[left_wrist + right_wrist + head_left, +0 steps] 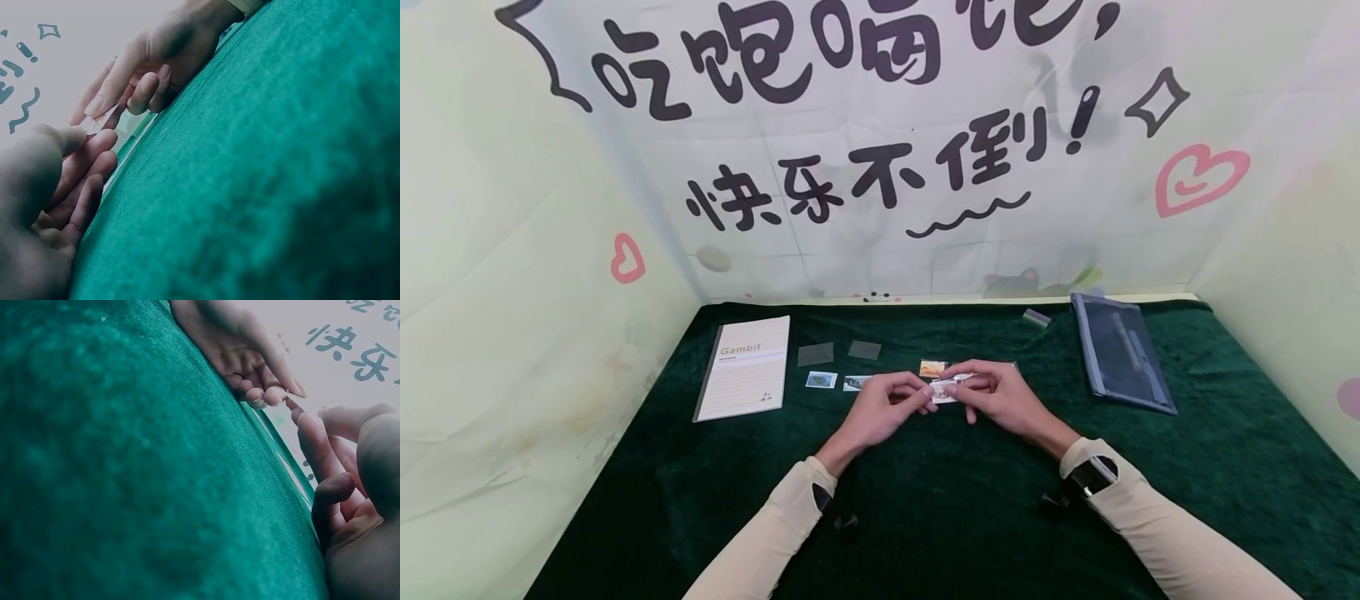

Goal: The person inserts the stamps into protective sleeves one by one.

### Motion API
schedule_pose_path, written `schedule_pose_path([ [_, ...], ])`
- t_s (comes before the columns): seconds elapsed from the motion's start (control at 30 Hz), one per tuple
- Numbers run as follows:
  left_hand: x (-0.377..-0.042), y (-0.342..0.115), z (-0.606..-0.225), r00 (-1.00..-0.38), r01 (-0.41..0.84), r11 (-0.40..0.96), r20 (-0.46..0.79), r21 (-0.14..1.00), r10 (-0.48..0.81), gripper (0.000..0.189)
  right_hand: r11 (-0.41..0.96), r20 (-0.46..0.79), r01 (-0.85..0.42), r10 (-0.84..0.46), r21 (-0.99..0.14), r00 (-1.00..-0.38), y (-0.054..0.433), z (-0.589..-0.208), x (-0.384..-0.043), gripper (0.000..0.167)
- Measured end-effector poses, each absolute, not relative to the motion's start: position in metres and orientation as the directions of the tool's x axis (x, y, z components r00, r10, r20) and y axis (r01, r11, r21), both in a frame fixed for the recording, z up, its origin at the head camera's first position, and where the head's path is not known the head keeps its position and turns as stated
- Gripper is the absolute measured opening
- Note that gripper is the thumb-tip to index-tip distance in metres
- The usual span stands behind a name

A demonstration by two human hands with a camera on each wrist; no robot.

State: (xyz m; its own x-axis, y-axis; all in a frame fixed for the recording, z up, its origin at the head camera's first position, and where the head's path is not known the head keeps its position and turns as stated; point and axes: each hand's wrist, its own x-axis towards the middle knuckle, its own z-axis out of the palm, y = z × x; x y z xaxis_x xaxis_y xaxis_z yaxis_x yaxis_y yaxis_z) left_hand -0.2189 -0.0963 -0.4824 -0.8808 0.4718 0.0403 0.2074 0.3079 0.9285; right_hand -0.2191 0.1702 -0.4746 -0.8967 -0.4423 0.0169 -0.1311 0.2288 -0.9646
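Between both hands is a small white-edged stamp (943, 392) with a printed picture. My left hand (883, 410) pinches its left edge between thumb and fingers. At its other side my right hand (1003, 400) grips it with thumb and forefinger, the remaining fingers bent below. The left wrist view shows the stamp (97, 122) tilted up between the fingertips, partly covered by them. Just behind the hands lies an orange stamp (933, 367). A blue-and-green stamp (822, 380) lies to the left, beside another bluish stamp (854, 383) that the left hand partly hides.
Two clear sleeves (816, 355) lie behind the left stamps. A Gambit notebook (745, 367) is at the left, and a blue translucent pouch (1123, 354) at the right. Near the back edge sits a small shiny packet (1037, 317). Dark green cloth (925, 508) covers the table.
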Motion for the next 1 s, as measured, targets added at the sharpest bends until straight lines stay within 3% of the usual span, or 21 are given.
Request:
schedule_pose_path([
  [0.3,-0.207,-0.097,-0.45,-0.853,0.169,0.323,-0.027,0.931,0.522,0.026,0.221,0.028,-0.135,-0.43,-0.966,-0.903,0.17,-0.474,-0.219,0.039],
  [0.57,-0.219,-0.097,-0.481,-0.862,0.18,0.308,-0.001,0.934,0.507,0.026,0.206,0.045,-0.15,-0.441,-0.967,-0.896,0.17,-0.475,-0.218,0.038],
  [1.0,-0.216,-0.097,-0.483,-0.86,0.211,0.264,0.051,0.941,0.507,0.026,0.213,0.045,-0.153,-0.44,-0.965,-0.897,0.17,-0.477,-0.219,0.04],
])
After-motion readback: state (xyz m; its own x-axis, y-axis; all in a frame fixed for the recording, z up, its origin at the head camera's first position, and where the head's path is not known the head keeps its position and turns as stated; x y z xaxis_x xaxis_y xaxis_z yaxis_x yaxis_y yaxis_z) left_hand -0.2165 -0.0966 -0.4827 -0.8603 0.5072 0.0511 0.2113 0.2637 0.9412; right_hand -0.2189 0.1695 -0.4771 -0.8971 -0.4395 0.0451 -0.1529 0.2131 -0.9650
